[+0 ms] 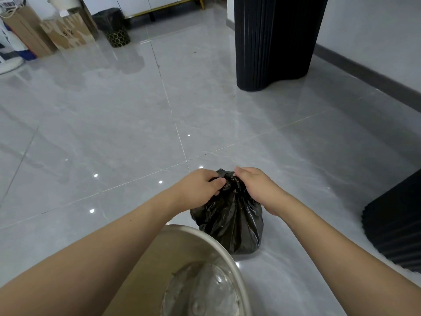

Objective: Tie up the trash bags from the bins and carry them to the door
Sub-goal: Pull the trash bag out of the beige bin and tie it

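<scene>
On the grey tiled floor (114, 124) directly ahead of you sits the black trash bag (230, 224), filled, rounded and upright. Your left hand (200, 188) and your right hand (255, 185) both meet at its gathered neck. Each of your hands is closed, fingers curled tight around the bunched plastic at the top; the left grips from the left side, the right from the right side, and the two nearly touch over the neck. Whether a knot is formed under the fingers cannot be told.

Note the surroundings. Just beside the bag, on your near side and between your forearms, stands an open beige bin (205, 238) with a clear liner (205, 288) inside; its rim touches or nearly touches the bag's base. To your right, near the frame edge, stands a dark ribbed panel (394, 236). Ahead and to the right, well apart from the bag, stands a tall black ribbed column (275, 39), next to the white wall with its dark skirting (364, 71). Far ahead on the left, a second small bin (114, 28) lined with a black bag stands beside cardboard boxes (61, 30) and a white cabinet on gold legs (164, 5). Open floor lies between the bag and those items.
</scene>
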`<state>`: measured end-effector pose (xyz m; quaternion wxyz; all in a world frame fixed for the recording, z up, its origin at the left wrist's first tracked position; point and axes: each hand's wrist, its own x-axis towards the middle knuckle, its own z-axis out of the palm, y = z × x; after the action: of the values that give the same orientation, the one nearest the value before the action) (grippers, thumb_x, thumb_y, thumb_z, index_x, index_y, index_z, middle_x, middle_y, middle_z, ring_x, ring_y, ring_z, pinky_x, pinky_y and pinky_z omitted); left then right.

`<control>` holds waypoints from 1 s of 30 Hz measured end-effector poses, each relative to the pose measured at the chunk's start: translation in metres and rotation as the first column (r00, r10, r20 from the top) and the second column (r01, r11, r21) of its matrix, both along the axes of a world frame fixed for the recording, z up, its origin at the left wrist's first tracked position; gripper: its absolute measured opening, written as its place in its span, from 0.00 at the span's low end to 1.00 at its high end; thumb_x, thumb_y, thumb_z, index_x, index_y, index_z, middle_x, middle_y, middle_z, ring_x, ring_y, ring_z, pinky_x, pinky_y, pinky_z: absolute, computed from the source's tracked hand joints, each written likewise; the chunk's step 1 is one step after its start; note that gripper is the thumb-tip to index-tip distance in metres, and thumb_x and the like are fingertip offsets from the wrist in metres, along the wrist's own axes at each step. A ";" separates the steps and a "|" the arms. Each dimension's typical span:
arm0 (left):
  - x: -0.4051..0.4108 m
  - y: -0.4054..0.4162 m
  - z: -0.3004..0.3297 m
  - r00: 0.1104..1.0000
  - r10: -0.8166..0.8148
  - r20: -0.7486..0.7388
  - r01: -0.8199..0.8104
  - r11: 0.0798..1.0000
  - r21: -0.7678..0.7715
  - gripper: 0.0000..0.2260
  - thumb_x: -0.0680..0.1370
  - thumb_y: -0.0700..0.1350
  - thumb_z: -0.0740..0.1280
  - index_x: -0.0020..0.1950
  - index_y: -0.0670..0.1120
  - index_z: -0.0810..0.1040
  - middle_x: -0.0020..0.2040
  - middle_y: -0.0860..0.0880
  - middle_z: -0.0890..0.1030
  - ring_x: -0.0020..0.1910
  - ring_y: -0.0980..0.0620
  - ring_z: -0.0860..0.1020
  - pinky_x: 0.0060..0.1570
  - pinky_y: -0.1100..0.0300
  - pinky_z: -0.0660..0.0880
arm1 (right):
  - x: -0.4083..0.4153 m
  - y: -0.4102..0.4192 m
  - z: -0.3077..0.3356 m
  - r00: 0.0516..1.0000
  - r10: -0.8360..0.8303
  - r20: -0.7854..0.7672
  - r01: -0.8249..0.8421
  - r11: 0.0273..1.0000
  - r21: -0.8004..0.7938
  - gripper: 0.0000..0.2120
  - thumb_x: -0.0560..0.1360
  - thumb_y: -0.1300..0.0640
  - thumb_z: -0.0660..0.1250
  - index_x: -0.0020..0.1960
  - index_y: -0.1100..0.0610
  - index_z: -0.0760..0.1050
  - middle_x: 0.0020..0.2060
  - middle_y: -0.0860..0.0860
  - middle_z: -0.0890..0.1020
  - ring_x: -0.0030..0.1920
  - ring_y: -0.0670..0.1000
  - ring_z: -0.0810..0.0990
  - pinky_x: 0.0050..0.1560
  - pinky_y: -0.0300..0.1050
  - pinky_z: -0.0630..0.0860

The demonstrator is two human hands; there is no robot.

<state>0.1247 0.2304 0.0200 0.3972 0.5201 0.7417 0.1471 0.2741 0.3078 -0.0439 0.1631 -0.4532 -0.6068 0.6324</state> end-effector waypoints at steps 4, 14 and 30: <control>-0.028 -0.002 -0.001 0.966 -0.024 -0.258 0.000 0.996 -0.094 0.16 0.82 0.49 0.59 0.36 0.46 0.71 0.34 0.50 0.74 0.35 0.50 0.73 0.37 0.58 0.68 | 0.012 -0.003 0.002 0.940 -0.142 0.311 -0.088 0.778 0.622 0.19 0.83 0.45 0.50 0.46 0.53 0.73 0.44 0.46 0.74 0.45 0.49 0.76 0.44 0.45 0.67; -0.079 -0.012 -0.030 0.785 -0.023 -0.619 -0.167 0.954 -0.247 0.08 0.78 0.45 0.58 0.40 0.47 0.73 0.41 0.49 0.78 0.45 0.45 0.78 0.46 0.56 0.73 | 0.024 -0.005 -0.011 0.664 -0.119 0.738 -0.539 0.608 0.583 0.30 0.79 0.33 0.43 0.47 0.53 0.74 0.44 0.50 0.82 0.47 0.54 0.81 0.40 0.46 0.68; -0.057 -0.020 0.000 0.652 -0.410 -0.638 0.501 0.865 -0.044 0.12 0.83 0.50 0.55 0.48 0.49 0.75 0.47 0.53 0.75 0.50 0.48 0.74 0.53 0.52 0.71 | 0.009 0.015 0.025 0.891 -0.453 -0.030 0.335 0.702 -0.628 0.13 0.81 0.54 0.60 0.41 0.57 0.76 0.22 0.49 0.79 0.24 0.46 0.77 0.26 0.35 0.75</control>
<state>0.0682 0.2101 0.0205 0.1142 0.7337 0.6638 -0.0892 0.2827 0.3230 -0.0187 0.1955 -0.5406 -0.2419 0.7817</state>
